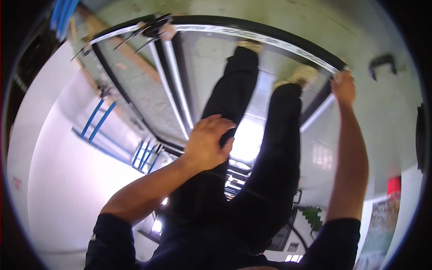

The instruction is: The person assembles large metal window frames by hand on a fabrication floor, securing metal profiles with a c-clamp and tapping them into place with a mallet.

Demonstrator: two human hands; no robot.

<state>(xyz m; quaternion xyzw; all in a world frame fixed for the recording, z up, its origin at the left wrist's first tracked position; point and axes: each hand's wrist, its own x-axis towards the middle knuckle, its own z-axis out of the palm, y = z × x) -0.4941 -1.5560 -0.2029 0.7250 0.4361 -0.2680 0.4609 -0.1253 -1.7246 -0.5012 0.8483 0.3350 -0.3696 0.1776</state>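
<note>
My right hand (344, 87) is closed around the right corner of a large black frame (270, 38), which has a printed white strip along its bar. My left hand (209, 141) hovers above my left leg, fingers loosely curved and thumb apart, with nothing in it. Dark clamp-like parts (155, 28) sit on the upper left of the frame; their exact kind is blurred. Two pale bars (168, 83) run inward from there. My light-coloured shoes (302, 76) stand inside the frame's outline.
A black C-shaped piece (382, 66) lies on the green-grey floor (324, 27) at the right. Blue racks (96, 119) stand by the white wall (58, 166) at the left. A wooden board (135, 63) lies beyond the frame's left part. A red object (393, 185) is at the right.
</note>
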